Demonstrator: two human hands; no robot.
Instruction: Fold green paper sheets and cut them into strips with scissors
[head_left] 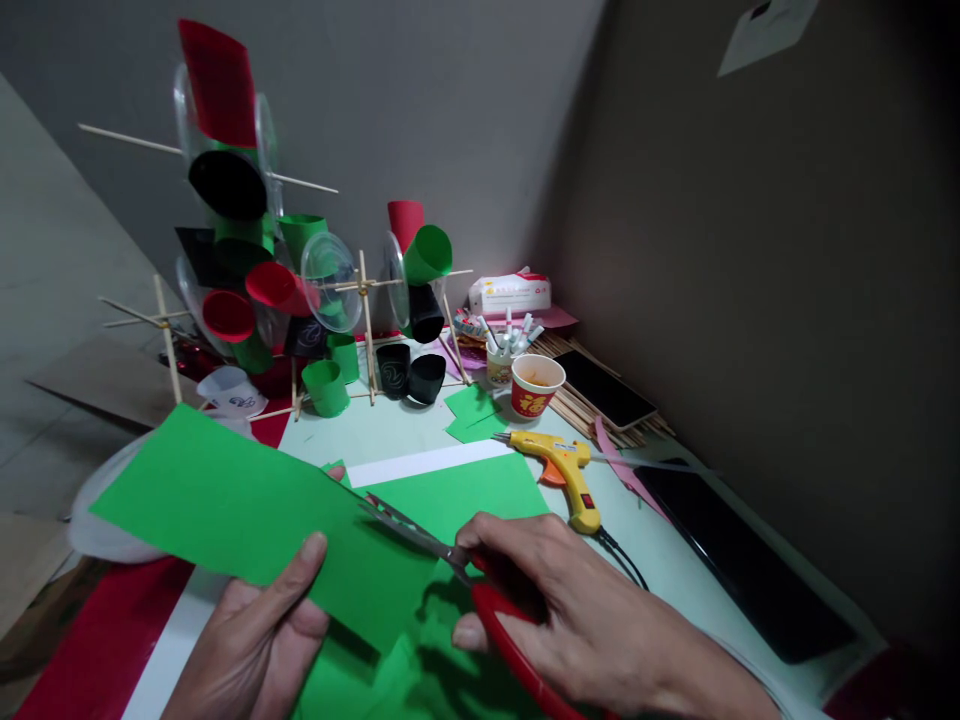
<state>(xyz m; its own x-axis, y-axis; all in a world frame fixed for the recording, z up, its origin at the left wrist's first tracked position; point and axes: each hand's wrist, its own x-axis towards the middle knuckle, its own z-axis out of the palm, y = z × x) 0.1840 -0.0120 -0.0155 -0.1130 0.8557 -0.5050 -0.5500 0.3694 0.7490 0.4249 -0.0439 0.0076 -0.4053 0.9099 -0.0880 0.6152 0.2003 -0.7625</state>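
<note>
My left hand (259, 635) pinches the near edge of a green paper sheet (225, 500), thumb on top, holding it tilted above the table. My right hand (577, 615) is closed round the red handles of a pair of scissors (442, 550). The metal blades point left and lie against the sheet's right part, their tips near its upper edge. More green paper (480, 495) lies flat on the table under the hands.
A yellow glue gun (566, 465) with a black cord lies right of the paper. Behind stand a red paper cup (534, 385), a cup of markers (504, 350), a phone (604, 388), and a stick-and-cup structure (255, 270). A dark tablet (742, 560) lies along the right wall.
</note>
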